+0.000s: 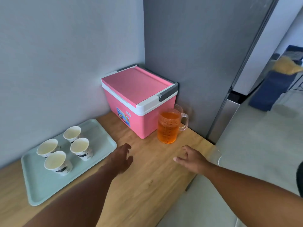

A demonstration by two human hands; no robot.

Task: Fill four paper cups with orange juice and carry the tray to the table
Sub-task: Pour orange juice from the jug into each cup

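Note:
Several white paper cups [79, 149] stand upright and empty on a pale green tray [39, 185] at the left of a wooden counter. A clear plastic jug [168, 128], mostly full of orange juice, stands to the right of a pink cooler, its handle turned right. My left hand [122, 158] hovers over the counter just right of the tray, fingers apart, holding nothing. Below the jug and a little to its right, my right hand [188, 158] is open with loosely curled fingers, apart from the jug.
A pink cooler box [139, 99] with a shut lid sits in the corner against the grey wall. A tall grey fridge [213, 63] rises at the right. The counter's edge [205, 169] drops to a light floor; dark blue furniture [270, 89] stands far right.

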